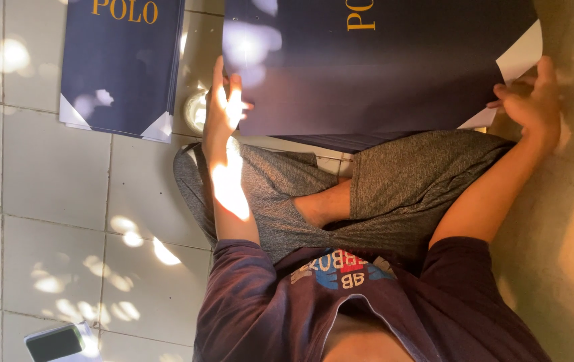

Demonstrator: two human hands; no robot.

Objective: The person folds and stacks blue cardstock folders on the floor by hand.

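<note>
Hands on a navy sheet

Knees crossed on the tiled floor (52, 194); beyond them the left hand (225, 107) presses flat on the navy sheet (367, 74), and the right hand (534, 100) pinches its corner. Sheet's long axis runs hand to hand. Farther left lies a second stack (122, 64).

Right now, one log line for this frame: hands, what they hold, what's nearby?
left hand: on dark sheet edge | right hand: grips sheet corner | dark navy sheet: flat over lap | stack of sheets: on tiled floor | phone: floor
</note>
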